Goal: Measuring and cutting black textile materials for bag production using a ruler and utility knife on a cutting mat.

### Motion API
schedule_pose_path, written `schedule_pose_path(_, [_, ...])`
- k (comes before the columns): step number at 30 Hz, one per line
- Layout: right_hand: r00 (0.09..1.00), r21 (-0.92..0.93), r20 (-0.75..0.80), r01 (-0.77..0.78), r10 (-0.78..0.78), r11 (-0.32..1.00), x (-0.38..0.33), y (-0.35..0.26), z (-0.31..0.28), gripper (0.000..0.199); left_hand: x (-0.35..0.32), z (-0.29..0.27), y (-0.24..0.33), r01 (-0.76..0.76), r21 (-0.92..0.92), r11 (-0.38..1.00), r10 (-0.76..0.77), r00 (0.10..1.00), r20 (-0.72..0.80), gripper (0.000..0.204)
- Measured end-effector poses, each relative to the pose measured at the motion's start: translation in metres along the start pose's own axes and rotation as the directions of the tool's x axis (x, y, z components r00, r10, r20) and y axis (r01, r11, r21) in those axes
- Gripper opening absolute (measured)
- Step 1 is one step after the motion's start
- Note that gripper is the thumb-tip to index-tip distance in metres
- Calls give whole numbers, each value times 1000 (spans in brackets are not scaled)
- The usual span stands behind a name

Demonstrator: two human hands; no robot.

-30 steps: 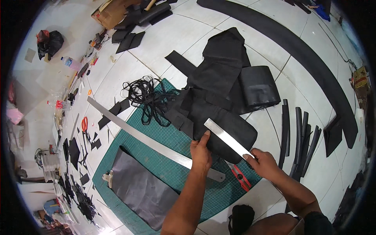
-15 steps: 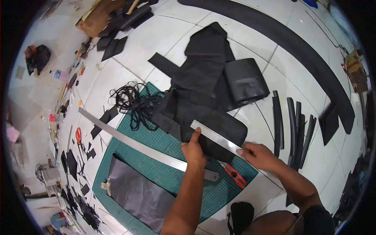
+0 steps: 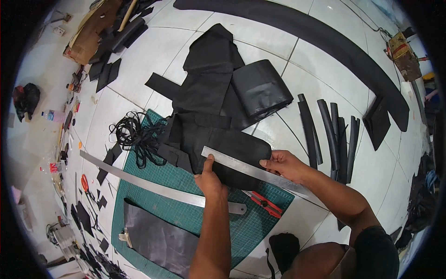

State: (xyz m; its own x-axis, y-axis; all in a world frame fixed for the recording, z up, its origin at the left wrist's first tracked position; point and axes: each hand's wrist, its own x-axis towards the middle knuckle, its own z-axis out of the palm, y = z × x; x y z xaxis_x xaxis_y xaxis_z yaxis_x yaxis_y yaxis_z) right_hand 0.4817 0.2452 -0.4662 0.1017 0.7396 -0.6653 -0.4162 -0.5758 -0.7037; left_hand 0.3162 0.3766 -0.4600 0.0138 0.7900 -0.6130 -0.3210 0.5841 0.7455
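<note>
- The left hand (image 3: 210,179) comes up from the lower middle of the frame, the forearm almost straight. Its fingers are curled and the thumb points up, pressing the near end of a short steel ruler (image 3: 253,170).
- The right hand (image 3: 284,163) enters from the lower right with the elbow bent. Its fingers are close together and pinch the ruler near its middle.
- The ruler lies slanted across a black padded piece (image 3: 223,149) in the centre of the frame, which rests partly on the green cutting mat (image 3: 186,216).
- A long steel ruler (image 3: 153,186) crosses the mat, to the left of the left hand.
- A red cutter (image 3: 264,203) lies on the mat just under the right wrist.
- A bundle of black cord (image 3: 134,135) sits at the mat's upper left corner.
- 5 black strips (image 3: 332,135) lie on the white tiled floor, to the right.
</note>
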Motion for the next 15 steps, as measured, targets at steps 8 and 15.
schedule_pose_path(8, [995,89,95,-1,-8,996,-2,0,-2,25,10,-9,-13,-84,-31,996,87,993,76,51])
schedule_pose_path(15, [991,-1,130,11,-11,1000,-8,1,-9,33,4,-1,-8,4,-63,998,-8,998,-59,29])
